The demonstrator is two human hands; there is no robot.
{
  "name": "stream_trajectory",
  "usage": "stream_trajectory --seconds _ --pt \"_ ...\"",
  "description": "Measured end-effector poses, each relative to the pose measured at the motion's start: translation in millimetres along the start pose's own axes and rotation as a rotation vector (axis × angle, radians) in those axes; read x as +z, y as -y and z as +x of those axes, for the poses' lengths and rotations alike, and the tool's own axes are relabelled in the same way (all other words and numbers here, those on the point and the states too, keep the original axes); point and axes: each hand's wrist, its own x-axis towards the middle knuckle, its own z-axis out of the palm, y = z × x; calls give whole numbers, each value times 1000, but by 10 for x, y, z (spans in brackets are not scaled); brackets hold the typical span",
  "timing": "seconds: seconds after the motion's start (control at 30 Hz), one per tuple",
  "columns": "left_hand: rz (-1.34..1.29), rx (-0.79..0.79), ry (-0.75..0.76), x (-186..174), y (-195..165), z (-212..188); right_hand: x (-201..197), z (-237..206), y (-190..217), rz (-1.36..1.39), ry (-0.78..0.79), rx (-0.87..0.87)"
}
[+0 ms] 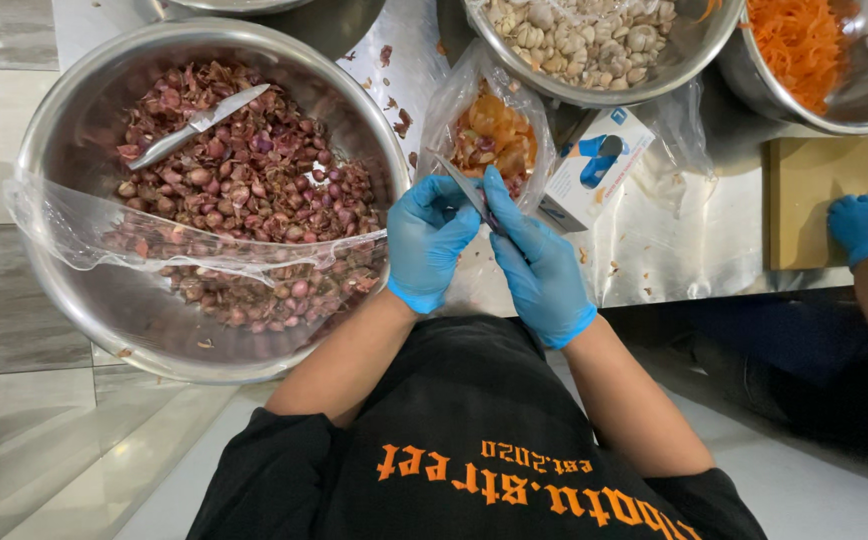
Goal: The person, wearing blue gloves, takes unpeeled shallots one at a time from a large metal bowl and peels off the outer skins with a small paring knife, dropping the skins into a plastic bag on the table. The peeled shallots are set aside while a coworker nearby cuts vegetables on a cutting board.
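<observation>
A small purple shallot (491, 214) is being pinched by the blue-gloved left hand (430, 243) beside the wide steel bowl of shallot skins (84, 150), while a slim steel knife (462, 184) is being gripped by the blue-gloved right hand (539, 265), seemingly for peeling.

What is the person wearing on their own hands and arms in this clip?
Both the left hand and the right hand wear bright blue disposable gloves with cuffs ending at the wrist. The forearms are bare; black sleeves cover only the upper arms, part of a black shirt with orange lettering.
</observation>
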Motion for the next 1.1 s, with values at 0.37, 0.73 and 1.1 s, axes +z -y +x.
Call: stream_trajectory --seconds 0.37,0.73,1.1 --pt "-137 -107 59 65 -73 97 -97 63 219 752 -46 506" --pt "173 12 113 201 -335 50 -205 72 234 192 52 196" --pt "450 210 117 210 -431 88 -185 38 243 121 62 251"
